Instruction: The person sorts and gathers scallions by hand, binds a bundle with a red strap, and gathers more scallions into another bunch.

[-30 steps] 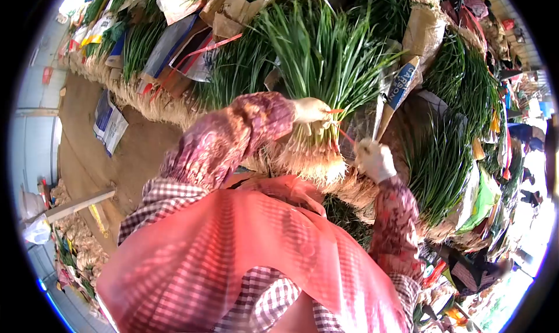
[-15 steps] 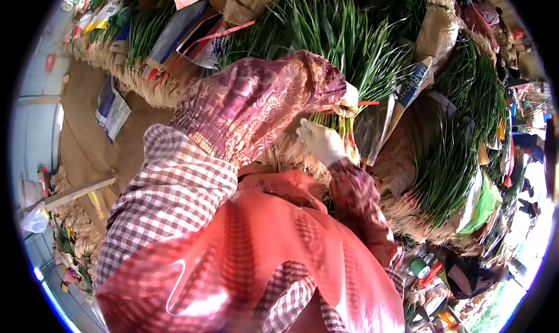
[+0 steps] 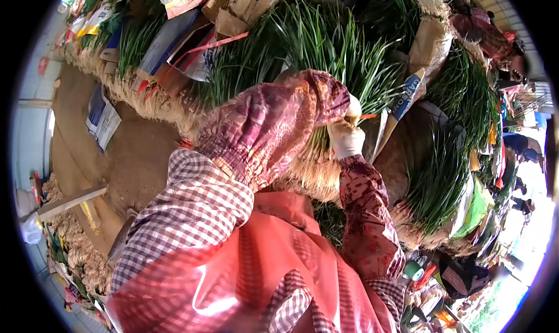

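I see the left hand (image 3: 353,108) and right hand (image 3: 347,138) close together at the leafy bunch (image 3: 329,50), beside a red strip (image 3: 368,116); I can't tell whether either pinches anything.

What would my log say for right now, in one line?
left hand: at green bunch | right hand: close to left hand | red strip: end sticking out beside hands | grip: partly hidden

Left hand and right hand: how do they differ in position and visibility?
The left hand is mostly hidden behind its sleeve; the right hand is far more exposed. The left hand sits higher in the picture, the right hand just below it. Both are at the bunch of greens.
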{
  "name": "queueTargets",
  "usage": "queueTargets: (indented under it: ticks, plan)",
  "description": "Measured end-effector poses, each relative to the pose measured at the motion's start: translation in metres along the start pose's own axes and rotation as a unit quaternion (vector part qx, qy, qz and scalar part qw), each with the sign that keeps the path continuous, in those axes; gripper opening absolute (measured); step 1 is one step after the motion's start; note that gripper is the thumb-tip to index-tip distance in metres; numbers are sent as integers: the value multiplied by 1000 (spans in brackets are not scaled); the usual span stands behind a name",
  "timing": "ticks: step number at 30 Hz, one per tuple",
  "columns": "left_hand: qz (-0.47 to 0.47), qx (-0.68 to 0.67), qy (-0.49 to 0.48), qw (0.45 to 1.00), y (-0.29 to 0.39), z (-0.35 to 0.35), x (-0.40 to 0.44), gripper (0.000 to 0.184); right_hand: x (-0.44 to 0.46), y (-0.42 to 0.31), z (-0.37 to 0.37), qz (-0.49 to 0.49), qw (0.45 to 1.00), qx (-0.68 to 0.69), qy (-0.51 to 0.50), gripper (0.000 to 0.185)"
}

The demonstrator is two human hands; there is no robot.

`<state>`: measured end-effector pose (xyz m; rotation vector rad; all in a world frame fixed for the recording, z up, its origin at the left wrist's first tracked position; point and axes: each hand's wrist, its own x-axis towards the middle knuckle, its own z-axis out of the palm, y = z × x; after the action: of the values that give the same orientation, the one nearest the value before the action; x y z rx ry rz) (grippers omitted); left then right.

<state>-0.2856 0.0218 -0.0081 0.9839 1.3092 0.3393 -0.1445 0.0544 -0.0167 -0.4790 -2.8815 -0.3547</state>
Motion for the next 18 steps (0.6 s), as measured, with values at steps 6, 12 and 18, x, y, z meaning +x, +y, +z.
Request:
queueTargets:
  ticks: [6,12,18]
  plan:
    - [2,10,-4,1000,1,4,3,15,-5,6,11,-24,995,-77,-49,31]
    - [7,16,-4,1000,3,7,4,15,-7,10,34,15,998,57,-12,40]
    - [10,17,-5,1000,5,8,8,15,2,5,14,26,992,39,-119,37]
